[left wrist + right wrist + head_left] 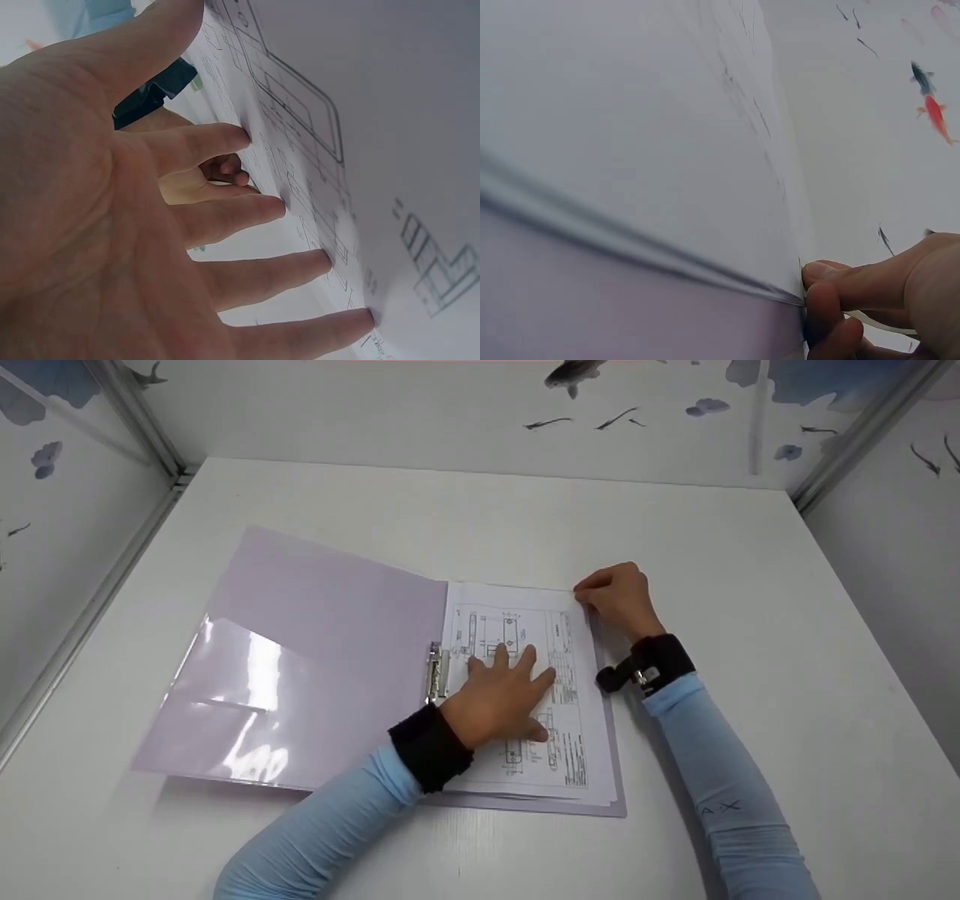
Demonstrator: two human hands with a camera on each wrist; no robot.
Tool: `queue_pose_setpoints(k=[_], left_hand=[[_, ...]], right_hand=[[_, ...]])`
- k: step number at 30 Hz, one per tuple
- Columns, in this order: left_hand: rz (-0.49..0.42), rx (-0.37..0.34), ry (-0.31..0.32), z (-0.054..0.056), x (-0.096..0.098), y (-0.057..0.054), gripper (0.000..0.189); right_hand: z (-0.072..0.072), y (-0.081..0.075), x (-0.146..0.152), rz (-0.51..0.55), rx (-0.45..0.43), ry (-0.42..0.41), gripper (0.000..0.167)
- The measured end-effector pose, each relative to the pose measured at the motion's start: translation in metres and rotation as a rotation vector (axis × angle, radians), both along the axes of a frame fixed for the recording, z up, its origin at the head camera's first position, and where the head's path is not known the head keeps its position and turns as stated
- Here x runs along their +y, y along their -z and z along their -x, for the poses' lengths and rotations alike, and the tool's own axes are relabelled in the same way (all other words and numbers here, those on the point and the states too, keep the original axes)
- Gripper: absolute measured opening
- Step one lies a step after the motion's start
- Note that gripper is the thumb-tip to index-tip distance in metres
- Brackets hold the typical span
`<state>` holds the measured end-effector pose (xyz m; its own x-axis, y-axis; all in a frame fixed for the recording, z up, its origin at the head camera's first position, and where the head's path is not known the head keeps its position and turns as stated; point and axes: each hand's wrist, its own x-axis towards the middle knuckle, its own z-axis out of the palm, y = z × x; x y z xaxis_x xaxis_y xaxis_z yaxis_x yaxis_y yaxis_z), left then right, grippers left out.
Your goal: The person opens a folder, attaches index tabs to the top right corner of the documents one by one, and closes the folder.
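A light purple folder (322,607) lies spread on the table, its cover turned to the left. On its right side rests a stack of printed drawing sheets (517,600), beside the metal clip (436,671) at the spine. My left hand (499,697) presses on the top sheet with fingers spread; in the left wrist view the fingertips (319,260) touch the paper. At the sheets' upper right corner, my right hand (621,596) pinches the corner between thumb and fingers. The right wrist view shows the right hand (877,292) at the paper's edge; how many sheets it holds, I cannot tell.
The white table (787,697) extends around the folder. A white back panel (420,420) with painted fish and side panels border it, with metal posts (142,420) at the corners. A clear pocket (240,690) on the folder's cover reflects light.
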<state>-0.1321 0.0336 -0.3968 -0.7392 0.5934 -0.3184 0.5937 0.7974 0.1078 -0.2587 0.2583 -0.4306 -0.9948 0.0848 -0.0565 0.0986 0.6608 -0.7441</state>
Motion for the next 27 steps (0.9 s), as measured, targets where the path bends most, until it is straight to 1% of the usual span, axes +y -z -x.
queue_pose_setpoints(k=[4,6,10,13,18,27], left_hand=[[-0.007,0.008,0.007,0.000,0.000,0.001,0.086],[-0.004,0.011,0.009,0.000,0.000,0.002,0.086],[-0.002,0.017,0.005,0.001,-0.001,0.003,0.086],[-0.008,0.018,0.000,0.001,-0.001,0.004,0.086],[-0.024,0.005,-0.009,0.001,-0.001,0.004,0.087],[-0.051,-0.015,-0.007,0.002,0.003,0.004,0.086]], right_hand=[[0.000,0.001,-0.001,-0.018,0.015,-0.009,0.017],[-0.001,0.000,-0.003,-0.044,0.025,-0.014,0.017],[-0.003,-0.002,-0.006,-0.124,0.034,0.007,0.015],[-0.005,-0.003,-0.007,-0.161,0.026,0.033,0.014],[-0.008,-0.003,-0.002,-0.171,0.006,0.049,0.020],[-0.010,-0.003,0.006,-0.201,-0.023,0.041,0.028]])
